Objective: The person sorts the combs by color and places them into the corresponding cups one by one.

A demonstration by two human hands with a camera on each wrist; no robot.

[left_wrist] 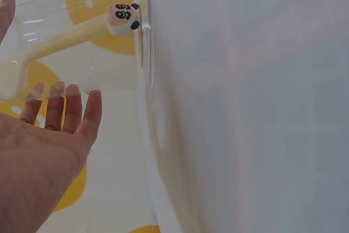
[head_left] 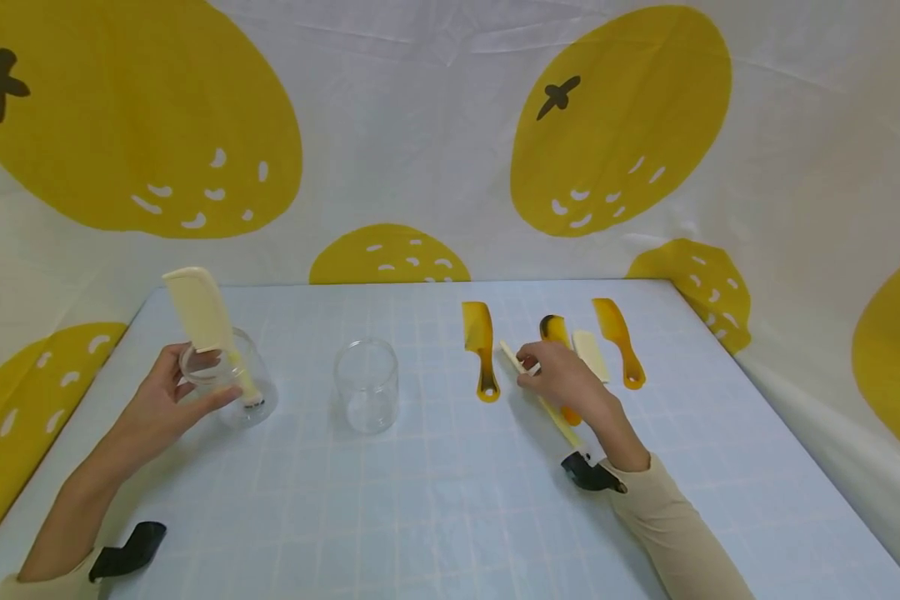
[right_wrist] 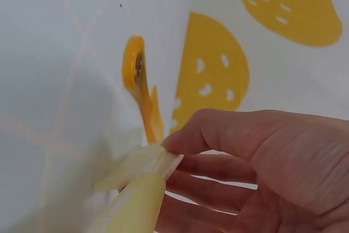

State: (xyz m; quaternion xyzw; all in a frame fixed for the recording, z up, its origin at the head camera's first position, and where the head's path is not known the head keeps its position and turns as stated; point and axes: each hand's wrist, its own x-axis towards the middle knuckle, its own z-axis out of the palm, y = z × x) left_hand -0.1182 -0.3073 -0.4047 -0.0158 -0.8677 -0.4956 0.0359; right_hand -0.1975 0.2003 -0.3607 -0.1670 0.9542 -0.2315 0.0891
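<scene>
Cream comb [head_left: 552, 412] pinched in right grip [head_left: 570, 383], handle [right_wrist: 133, 205] toward wrist.

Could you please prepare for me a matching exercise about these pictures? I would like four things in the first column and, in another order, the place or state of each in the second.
Things:
1. left hand
2. right hand
3. middle jar
4. rightmost amber comb

Places and states:
A. stands on the table between the two hands
B. pinches a cream comb
C. lies farther right than the other combs
D. holds a clear jar with a panda-tipped comb in it

Right pairs: 1-D, 2-B, 3-A, 4-C
</scene>
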